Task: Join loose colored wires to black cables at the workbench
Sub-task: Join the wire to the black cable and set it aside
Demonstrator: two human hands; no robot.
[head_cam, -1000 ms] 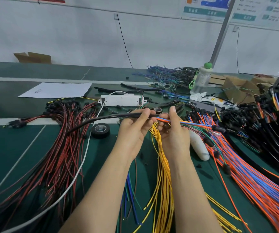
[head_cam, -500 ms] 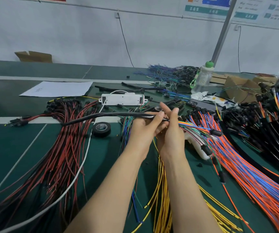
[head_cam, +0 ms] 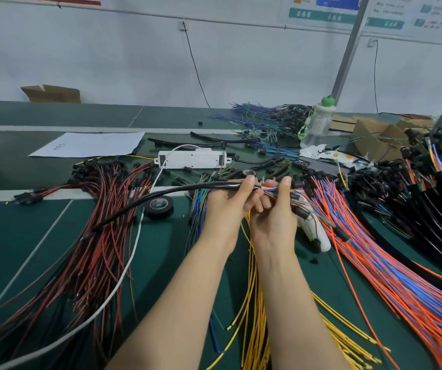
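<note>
At the centre of the frame both hands are raised just above the green counter (head_cam: 14,236), close together and almost touching. The left hand (head_cam: 230,209) is curled round the end of a black cable (head_cam: 161,194), with the fingers wrapped over the top of it; the cable is led away to the left and downward over a bundle of red and black wires (head_cam: 100,222). From the cable's end a short stretch of colored wires (head_cam: 268,188), orange and blue among them, is seen between the two hands. These wires are pinched by the right hand (head_cam: 273,217), whose fingers are curled in and whose thumb is pointed upward. How far the wire ends are joined cannot be told, as the spot is blurred.

A roll of black tape (head_cam: 159,206) is laid flat on the counter just left of the left hand, under the cable. Yellow wires (head_cam: 254,303) are spread beneath the forearms toward the bottom of the frame. A broad fan of orange and blue wires (head_cam: 374,263) is laid across the lower right, and a heap of black cables (head_cam: 441,209) is piled at the right edge. A white plastic object (head_cam: 318,233) is partly hidden just right of the right hand. Further back, a white box (head_cam: 193,158), a sheet of paper (head_cam: 89,144) and a clear bottle with a green cap (head_cam: 317,124) are set on the counter.
</note>
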